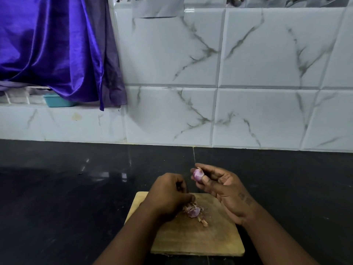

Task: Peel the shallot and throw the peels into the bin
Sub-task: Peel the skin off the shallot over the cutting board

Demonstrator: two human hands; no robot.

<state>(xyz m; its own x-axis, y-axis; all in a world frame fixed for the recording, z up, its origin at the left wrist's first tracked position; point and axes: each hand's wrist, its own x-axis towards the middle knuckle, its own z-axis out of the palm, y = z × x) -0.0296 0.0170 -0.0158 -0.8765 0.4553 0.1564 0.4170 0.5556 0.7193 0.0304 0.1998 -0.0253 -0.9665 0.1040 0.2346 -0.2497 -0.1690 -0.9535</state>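
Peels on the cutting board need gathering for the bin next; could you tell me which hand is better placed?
Probably the left hand: it rests right beside the peels on the cutting board, while the right hand holds the shallot.

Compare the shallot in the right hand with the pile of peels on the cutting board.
The shallot is held above the counter in the right hand; the peels lie on the wooden cutting board at the left hand.
The shallot is one rounded, smooth piece; the peels are loose, ragged scraps.
The shallot looks pale purple-white; the peels mix purple with dry brown bits.
Both share a purple tint.
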